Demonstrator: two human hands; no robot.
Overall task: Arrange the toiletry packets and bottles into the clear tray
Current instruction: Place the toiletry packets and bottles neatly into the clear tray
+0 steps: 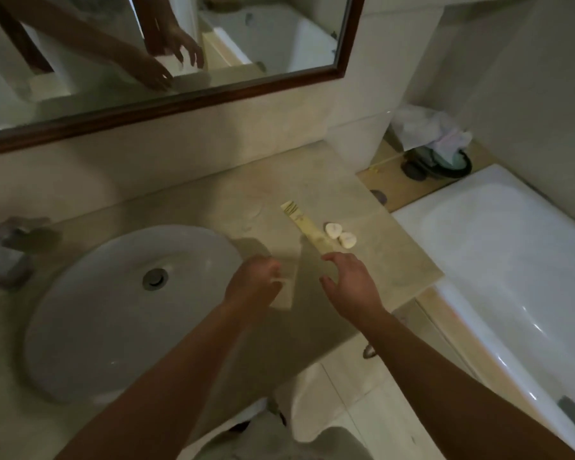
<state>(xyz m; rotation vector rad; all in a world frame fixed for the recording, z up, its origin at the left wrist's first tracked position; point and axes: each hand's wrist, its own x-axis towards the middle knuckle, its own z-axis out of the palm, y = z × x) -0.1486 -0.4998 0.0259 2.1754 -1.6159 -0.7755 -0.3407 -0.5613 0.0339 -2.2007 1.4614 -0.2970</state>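
Trainee: Head view: what is the status of the hands and the items?

Technician: Left hand (253, 282) has its fingers curled round the near rim of the clear tray (287, 293), which lies between the two hands. Blur hides the tray's outline, so I cannot tell whether it rests on the worktop (362, 207) or is lifted. Right hand (349, 283) is spread and holds nothing. Long packet (307, 230) lies just beyond its fingertips. Two round white pieces (332, 230) lie beyond and to the right of that hand, just beside the packet.

Trainee: Failure modes?

Technician: Three, by my judgement.
1. The tray is held at one edge only. A tug could tip it, or slide it toward the sink (113, 310) left of the left hand.
2. The flat packet offers little to pinch and could skid.
3. A careless reach could sweep the round pieces off toward the bathtub (512, 260) on the right.
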